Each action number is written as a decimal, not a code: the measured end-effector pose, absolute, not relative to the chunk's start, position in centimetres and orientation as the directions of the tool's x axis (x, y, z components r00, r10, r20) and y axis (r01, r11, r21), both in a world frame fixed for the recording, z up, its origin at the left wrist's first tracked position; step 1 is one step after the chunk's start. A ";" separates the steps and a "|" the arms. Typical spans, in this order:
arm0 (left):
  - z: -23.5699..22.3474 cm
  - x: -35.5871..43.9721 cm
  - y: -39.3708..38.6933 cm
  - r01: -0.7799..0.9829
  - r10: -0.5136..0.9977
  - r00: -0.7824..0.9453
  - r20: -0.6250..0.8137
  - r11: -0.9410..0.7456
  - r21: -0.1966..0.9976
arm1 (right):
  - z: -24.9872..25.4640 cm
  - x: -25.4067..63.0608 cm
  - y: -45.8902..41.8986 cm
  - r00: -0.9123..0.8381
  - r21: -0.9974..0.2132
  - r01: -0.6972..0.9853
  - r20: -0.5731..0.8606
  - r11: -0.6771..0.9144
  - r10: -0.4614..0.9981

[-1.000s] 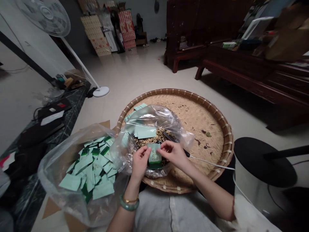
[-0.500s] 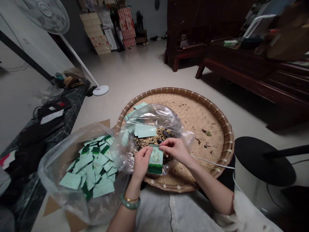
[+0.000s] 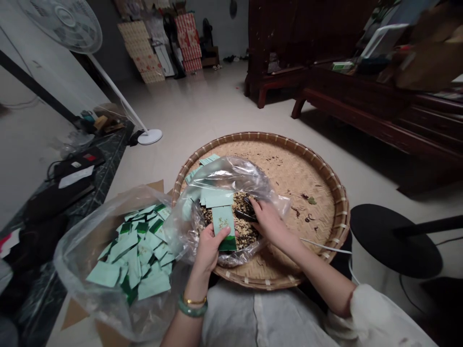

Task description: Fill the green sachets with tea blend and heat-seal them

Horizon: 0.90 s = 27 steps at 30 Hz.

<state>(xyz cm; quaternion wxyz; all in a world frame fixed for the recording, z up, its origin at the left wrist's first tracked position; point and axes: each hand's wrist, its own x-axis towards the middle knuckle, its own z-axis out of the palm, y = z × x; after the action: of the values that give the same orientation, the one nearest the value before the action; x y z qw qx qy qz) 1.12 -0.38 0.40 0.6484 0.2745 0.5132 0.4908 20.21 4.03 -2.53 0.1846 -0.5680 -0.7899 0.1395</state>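
My left hand [image 3: 209, 246] pinches a pale green paper sachet [image 3: 223, 220] with a dark green band and gold print, thumb on its front. It is held over a clear plastic bag [image 3: 231, 168] of mixed dark and tan dried bits [image 3: 242, 232]. My right hand [image 3: 269, 221] is at the bag's right side, fingers closed on a black tong-like tool [image 3: 245, 215] with two prongs lying over the dried bits. More flat sachets [image 3: 217, 197] rest in the bag, just behind the held one.
The bag sits in a round woven bamboo tray [image 3: 304, 164] with scattered dried bits. To the left, another clear bag [image 3: 75, 270] holds many green sachets [image 3: 144, 255]. A standing fan [image 3: 150, 137], a black round base [image 3: 394, 241] and dark wooden furniture [image 3: 361, 106] surround it.
My right hand has let go of the sachet's top edge and moved onto the black tool. My left hand keeps the sachet, now slightly further left and higher.
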 end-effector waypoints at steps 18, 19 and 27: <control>0.6 0.6 -0.5 -0.193 0.906 0.076 -0.417 0.423 0.885 | 3.4 22.2 4.6 -0.526 -0.964 0.231 -0.236 -0.130 0.817; 0.7 0.6 -0.6 -0.177 0.904 0.089 -0.418 0.427 0.887 | 3.6 21.9 4.4 -0.533 -0.963 0.246 -0.229 -0.110 0.814; 0.9 0.4 -0.8 -0.151 0.906 0.107 -0.410 0.422 0.894 | 3.8 20.8 4.0 -0.504 -0.921 0.376 -0.114 0.098 0.856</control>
<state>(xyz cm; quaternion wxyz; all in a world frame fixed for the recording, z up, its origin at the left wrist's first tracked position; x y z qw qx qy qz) 0.44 -0.77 0.87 0.6541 0.3546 0.5321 0.4040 20.76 3.97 3.78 0.2360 -0.4385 -0.7025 0.5084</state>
